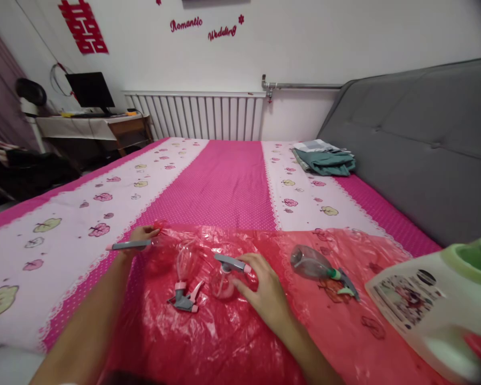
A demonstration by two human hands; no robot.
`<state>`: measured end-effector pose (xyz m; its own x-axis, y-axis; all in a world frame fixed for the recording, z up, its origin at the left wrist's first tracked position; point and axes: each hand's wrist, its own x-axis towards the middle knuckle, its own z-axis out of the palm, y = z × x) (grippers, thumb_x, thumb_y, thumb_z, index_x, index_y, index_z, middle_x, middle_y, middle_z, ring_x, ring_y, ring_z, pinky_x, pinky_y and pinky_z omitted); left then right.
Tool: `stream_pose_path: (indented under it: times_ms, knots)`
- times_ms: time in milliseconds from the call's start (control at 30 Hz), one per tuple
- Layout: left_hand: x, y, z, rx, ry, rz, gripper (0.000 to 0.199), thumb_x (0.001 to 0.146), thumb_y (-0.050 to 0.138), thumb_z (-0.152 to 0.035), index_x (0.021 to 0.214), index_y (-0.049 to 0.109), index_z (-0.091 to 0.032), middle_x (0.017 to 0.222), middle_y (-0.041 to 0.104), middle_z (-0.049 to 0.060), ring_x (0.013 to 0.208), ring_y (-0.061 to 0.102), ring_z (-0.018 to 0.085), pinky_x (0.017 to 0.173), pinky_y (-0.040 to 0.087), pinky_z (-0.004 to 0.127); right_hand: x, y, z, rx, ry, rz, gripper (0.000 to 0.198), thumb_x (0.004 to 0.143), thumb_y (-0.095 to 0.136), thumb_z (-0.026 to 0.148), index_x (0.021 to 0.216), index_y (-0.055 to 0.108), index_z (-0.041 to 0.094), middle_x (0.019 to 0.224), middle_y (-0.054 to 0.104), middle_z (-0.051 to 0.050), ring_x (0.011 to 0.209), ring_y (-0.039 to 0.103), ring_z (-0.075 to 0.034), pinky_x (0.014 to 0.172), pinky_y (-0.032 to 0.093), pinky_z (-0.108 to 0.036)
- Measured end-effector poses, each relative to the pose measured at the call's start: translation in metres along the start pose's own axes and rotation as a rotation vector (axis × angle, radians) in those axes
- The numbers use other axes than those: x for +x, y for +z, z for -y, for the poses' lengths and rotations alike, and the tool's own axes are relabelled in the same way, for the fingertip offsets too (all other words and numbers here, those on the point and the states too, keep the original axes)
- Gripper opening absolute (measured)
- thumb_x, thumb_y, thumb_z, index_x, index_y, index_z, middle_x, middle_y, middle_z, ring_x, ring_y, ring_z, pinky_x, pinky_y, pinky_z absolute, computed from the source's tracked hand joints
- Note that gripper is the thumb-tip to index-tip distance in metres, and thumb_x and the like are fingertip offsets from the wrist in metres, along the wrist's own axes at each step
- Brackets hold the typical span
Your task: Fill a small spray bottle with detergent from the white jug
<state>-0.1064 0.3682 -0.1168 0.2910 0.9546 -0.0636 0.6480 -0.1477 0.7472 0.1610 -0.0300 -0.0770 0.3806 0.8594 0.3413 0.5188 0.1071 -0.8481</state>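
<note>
My left hand (143, 234) is closed on the far left corner of a red plastic sheet (176, 353). Beside that wrist, a grey spray head (130, 245) with a pink tip overlaps my forearm; its clear bottle is hard to make out against the red. My right hand (260, 280) is closed around a clear spray bottle (223, 287) with a grey and pink head. Between my hands a second clear bottle (187, 262) lies on the sheet, its grey and pink trigger toward me. To the right lies a clear spray bottle with a green collar (310, 262).
A large white jug (428, 305) with a green top is at the right edge. Folded cloths (324, 158) rest on the bed (236, 176) near the grey headboard (420, 128). Behind the bed are a radiator (200, 115) and a desk with a monitor (90, 91).
</note>
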Motion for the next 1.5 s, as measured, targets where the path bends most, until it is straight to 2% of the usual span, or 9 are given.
stream_pose_path:
  times_ms: [133,333,633,867,1000,1233,1333,1400,1500]
  knots:
    - [0.009,-0.006,-0.005,0.106,-0.031,0.071,0.035,0.098,0.068,-0.04,0.121,0.067,-0.014,0.124,0.068,0.006,0.109,0.069,0.03,0.091,0.061,0.044,0.003,0.004,0.003,0.014,-0.012,-0.022,0.032,0.09,0.072,0.018,0.12,0.065,0.026,0.119,0.06,0.002,0.111,0.058,-0.012,0.097,0.044,-0.024]
    - [0.023,-0.004,-0.017,0.159,-0.052,0.016,0.037,0.098,0.068,-0.039,0.127,0.064,-0.016,0.129,0.066,0.008,0.112,0.068,0.029,0.093,0.06,0.047,0.01,0.009,0.006,0.018,-0.045,-0.089,0.015,0.097,0.062,0.015,0.11,0.068,0.021,0.108,0.063,0.0,0.099,0.059,-0.011,0.087,0.042,-0.022]
    - [0.031,0.003,-0.023,0.158,-0.092,-0.01,0.037,0.098,0.067,-0.038,0.128,0.064,-0.016,0.129,0.066,0.009,0.112,0.068,0.028,0.093,0.06,0.046,0.015,0.007,0.01,0.019,-0.047,-0.17,0.014,0.101,0.057,0.023,0.11,0.068,0.02,0.106,0.063,-0.001,0.097,0.06,-0.011,0.086,0.042,-0.021]
    - [0.026,0.017,-0.017,0.045,-0.131,-0.017,0.037,0.099,0.067,-0.038,0.129,0.063,-0.016,0.13,0.066,0.009,0.112,0.068,0.027,0.093,0.06,0.047,0.012,0.011,0.011,0.025,-0.062,-0.217,0.014,0.1,0.058,0.024,0.108,0.069,0.019,0.103,0.064,-0.002,0.093,0.061,-0.011,0.083,0.044,-0.021]
    - [0.021,0.021,-0.009,-0.031,-0.14,-0.006,0.037,0.099,0.067,-0.037,0.13,0.062,-0.017,0.131,0.065,0.01,0.112,0.068,0.026,0.094,0.06,0.047,0.008,0.003,0.011,0.032,-0.069,-0.248,0.015,0.101,0.058,0.027,0.106,0.069,0.019,0.102,0.064,-0.002,0.093,0.06,-0.011,0.082,0.044,-0.021]
    - [-0.011,0.002,0.001,-0.025,-0.047,0.091,0.037,0.099,0.066,-0.037,0.13,0.062,-0.017,0.129,0.066,0.01,0.109,0.069,0.025,0.092,0.06,0.046,-0.003,0.001,0.01,0.049,-0.079,-0.251,0.016,0.102,0.057,0.028,0.109,0.069,0.02,0.105,0.065,-0.003,0.096,0.062,-0.012,0.084,0.047,-0.022]
    - [-0.017,-0.012,-0.011,0.08,0.012,0.085,0.037,0.1,0.066,-0.037,0.131,0.061,-0.017,0.13,0.065,0.011,0.11,0.068,0.025,0.092,0.06,0.046,-0.01,0.008,0.012,0.052,-0.088,-0.225,0.017,0.102,0.058,0.026,0.112,0.07,0.022,0.108,0.065,-0.002,0.098,0.063,-0.012,0.085,0.048,-0.021]
    - [-0.01,-0.016,-0.031,0.173,0.081,0.074,0.038,0.1,0.066,-0.037,0.132,0.061,-0.017,0.132,0.064,0.011,0.112,0.067,0.026,0.094,0.06,0.047,-0.013,0.011,0.014,0.05,-0.096,-0.206,0.017,0.102,0.058,0.025,0.114,0.07,0.023,0.109,0.065,-0.002,0.1,0.064,-0.012,0.088,0.049,-0.021]
    - [0.01,0.0,-0.076,0.319,0.239,0.152,0.038,0.1,0.066,-0.037,0.132,0.061,-0.018,0.135,0.064,0.011,0.116,0.066,0.026,0.097,0.058,0.049,-0.013,0.013,0.016,0.048,-0.103,-0.196,0.018,0.103,0.057,0.024,0.115,0.07,0.024,0.11,0.066,-0.001,0.1,0.064,-0.011,0.09,0.05,-0.021]
